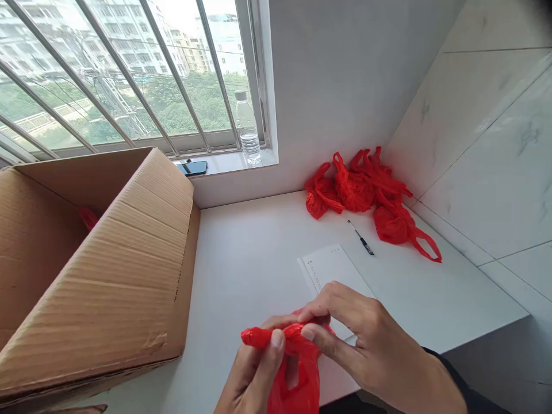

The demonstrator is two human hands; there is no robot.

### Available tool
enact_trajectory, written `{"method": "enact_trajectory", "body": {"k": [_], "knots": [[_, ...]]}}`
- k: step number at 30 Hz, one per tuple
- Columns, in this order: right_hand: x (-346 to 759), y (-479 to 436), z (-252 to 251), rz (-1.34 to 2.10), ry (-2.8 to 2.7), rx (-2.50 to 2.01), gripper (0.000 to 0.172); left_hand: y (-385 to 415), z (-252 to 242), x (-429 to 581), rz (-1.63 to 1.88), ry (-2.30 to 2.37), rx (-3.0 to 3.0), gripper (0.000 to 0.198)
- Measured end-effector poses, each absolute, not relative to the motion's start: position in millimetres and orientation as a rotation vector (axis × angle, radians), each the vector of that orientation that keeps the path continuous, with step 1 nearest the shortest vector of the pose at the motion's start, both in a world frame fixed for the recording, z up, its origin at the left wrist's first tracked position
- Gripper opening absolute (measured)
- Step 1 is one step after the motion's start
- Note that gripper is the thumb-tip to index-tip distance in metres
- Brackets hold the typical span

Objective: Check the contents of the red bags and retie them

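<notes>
A red plastic bag [302, 376] is gathered between my two hands over the front of the white table. My left hand [259, 368] pinches it between thumb and fingers, and a rolled red end sticks out to the left. My right hand [362, 339] closes thumb and fingertips on the bag's other side. The bag's loop handles hang below my fingers. Whatever the bag may contain is hidden. Just beyond my hands lies a sheet of white paper [334, 263] with small print, partly covered by my right hand.
An open cardboard box [142, 253] fills the left, with a bit of red plastic [88, 218] inside. Several red bags [353, 187] lie against the wall, near a pen [361, 238]. A water bottle [248, 129] and a phone [192, 168] rest on the sill of the barred window.
</notes>
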State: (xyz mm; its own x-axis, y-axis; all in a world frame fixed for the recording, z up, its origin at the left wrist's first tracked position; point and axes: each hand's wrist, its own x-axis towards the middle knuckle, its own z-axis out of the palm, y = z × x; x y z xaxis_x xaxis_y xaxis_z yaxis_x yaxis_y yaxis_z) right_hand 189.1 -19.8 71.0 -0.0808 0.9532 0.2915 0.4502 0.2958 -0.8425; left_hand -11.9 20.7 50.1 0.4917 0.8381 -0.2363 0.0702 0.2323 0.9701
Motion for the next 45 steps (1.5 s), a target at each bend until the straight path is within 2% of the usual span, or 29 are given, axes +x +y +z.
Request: {"method": "enact_trajectory", "body": {"k": [3,6,10,13,17,21,25,28,34,39,42,45], "knots": [[189,-21,67,0.775,-1.683,-1.278,0.007,28,46,-8,0.646,0.890,1.061,0.030],[187,-17,58,0.872,-1.664,-1.261,0.011,34,43,-8,0.561,0.814,1.022,0.027],[185,-5,39,1.035,-1.614,-1.261,0.032,35,40,-14,0.497,0.751,1.092,0.018],[185,1,27,1.235,-1.553,-1.319,0.034,34,32,-17,0.565,0.829,1.356,0.008],[186,3,18,1.370,-1.542,-1.344,0.031,33,10,-16,0.892,0.852,1.956,0.038],[184,6,15,1.408,-1.606,-1.245,0.023,35,-7,-16,1.041,0.791,2.207,0.049],[184,6,16,1.150,-1.624,-1.332,0.016,32,-13,-26,0.891,0.909,2.350,0.061],[196,-2,5,0.890,-1.673,-1.492,0.014,21,-28,-49,0.796,0.990,2.408,0.062],[221,-28,-37,0.921,-1.446,-1.859,0.026,-9,-70,-98,0.749,1.243,2.335,0.057],[185,-38,-48,0.877,-1.240,-1.724,0.020,-17,-69,-66,0.608,1.239,2.249,0.056],[155,-41,-62,0.713,-1.437,-1.584,0.009,-17,-78,-40,0.481,1.135,2.477,0.065],[137,-45,-89,0.495,-1.659,-1.557,0.009,-17,-98,-28,0.437,1.085,2.629,0.068]]}}
